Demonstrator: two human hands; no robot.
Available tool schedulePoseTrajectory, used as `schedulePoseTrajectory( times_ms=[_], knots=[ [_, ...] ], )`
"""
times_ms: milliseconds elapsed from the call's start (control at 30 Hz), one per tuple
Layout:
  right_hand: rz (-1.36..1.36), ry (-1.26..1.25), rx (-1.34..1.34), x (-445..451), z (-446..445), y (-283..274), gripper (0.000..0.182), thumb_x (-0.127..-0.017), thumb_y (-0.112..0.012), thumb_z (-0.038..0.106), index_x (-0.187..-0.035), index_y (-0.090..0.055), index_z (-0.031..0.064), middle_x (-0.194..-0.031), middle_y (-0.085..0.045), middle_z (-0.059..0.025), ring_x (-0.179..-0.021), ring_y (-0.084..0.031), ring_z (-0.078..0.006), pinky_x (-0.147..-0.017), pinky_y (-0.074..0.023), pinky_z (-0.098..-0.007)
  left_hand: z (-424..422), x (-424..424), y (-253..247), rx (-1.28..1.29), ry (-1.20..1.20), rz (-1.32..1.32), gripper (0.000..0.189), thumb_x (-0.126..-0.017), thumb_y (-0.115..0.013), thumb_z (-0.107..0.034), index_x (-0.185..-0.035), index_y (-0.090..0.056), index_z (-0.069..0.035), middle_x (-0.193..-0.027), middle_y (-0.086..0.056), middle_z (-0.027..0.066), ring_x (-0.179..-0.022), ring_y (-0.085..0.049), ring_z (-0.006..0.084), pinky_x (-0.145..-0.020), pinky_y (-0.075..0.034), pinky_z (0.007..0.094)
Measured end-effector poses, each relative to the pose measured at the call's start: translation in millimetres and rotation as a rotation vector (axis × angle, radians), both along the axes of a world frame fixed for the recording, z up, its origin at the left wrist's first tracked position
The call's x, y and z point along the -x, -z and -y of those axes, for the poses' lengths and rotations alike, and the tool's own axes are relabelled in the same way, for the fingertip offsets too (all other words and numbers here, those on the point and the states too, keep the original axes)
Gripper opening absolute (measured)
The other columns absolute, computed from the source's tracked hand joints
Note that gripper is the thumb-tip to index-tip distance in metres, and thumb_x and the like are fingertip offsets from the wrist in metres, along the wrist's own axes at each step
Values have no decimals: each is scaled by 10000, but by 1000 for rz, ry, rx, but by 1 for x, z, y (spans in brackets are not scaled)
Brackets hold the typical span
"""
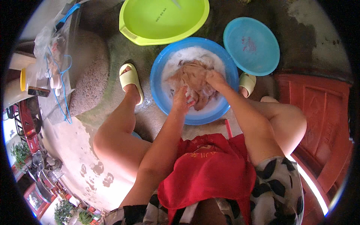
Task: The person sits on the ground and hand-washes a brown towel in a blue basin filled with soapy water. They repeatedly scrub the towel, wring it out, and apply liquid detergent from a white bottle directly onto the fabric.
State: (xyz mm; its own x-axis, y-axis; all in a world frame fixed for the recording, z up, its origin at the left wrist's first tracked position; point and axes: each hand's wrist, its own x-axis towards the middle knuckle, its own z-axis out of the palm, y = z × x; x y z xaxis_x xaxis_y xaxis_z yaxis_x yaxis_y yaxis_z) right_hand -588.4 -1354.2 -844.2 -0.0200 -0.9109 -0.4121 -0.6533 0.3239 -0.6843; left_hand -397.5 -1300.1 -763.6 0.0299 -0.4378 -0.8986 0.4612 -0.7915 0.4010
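Note:
A blue plastic basin (157, 81) full of soapy water and white foam stands between the person's feet. In it lies a wet brown cloth or garment (194, 71). My right hand (217, 80) grips the cloth at its right side, fingers partly hidden in the folds. My left hand (182, 98) is at the cloth's lower left, with foam on its fingers; whether they are closed on the fabric is not clear. A red apron (208, 168) covers the lap.
A lime-green basin (160, 22) stands beyond the blue one, and a smaller turquoise basin (253, 46) is at its right. A red wooden door (317, 112) is at the right. Plastic bags, a blue hanger (63, 95) and a phone (38, 91) lie at the left.

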Motion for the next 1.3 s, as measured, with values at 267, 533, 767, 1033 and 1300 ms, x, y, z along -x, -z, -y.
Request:
schedulePoseTrajectory(
  times_ms=[267,533,767,1033,1300],
  knots=[
    [370,-223,193,-88,-68,-205,467,-768,-548,115,-1209,-398,85,-983,-578,-187,-892,-592,-330,-790,-470,-431,-6,6,0,294,-58,-1052,750,-821,-401,-656,-1389,-308,-175,-1406,-343,122,-1273,-340,367,-988,-321,578],
    [97,-393,477,-105,-76,-196,197,-789,-562,270,-901,-625,120,-902,-627,-140,-830,-616,-329,-740,-489,-449,-18,-5,-17,809,55,-452,598,-882,-406,-520,-1315,-412,-108,-1306,-456,119,-1198,-444,319,-963,-400,488],
    [-30,-239,378,-110,-64,-157,197,-814,-537,310,-781,-621,136,-754,-633,-142,-689,-618,-331,-639,-481,-443,-21,14,-38,796,-294,-869,480,-881,-384,-334,-1257,-466,-48,-1154,-548,117,-1077,-534,270,-897,-463,402],
    [317,184,-56,-19,-10,-62,426,-831,-561,454,-979,-630,61,-903,-651,-154,-819,-634,-273,-737,-497,-399,-17,16,-35,387,-113,-457,430,-811,-471,-180,-1196,-500,10,-1144,-567,141,-1030,-568,283,-920,-454,409],
    [692,81,-482,-12,-17,-147,924,-714,-727,476,-1384,-279,25,-1340,-416,-139,-1213,-424,-234,-936,-420,-352,-25,9,-37,576,497,-238,487,-697,-652,-34,-1171,-541,-21,-1085,-606,83,-1026,-567,222,-881,-457,338]
  ],
)
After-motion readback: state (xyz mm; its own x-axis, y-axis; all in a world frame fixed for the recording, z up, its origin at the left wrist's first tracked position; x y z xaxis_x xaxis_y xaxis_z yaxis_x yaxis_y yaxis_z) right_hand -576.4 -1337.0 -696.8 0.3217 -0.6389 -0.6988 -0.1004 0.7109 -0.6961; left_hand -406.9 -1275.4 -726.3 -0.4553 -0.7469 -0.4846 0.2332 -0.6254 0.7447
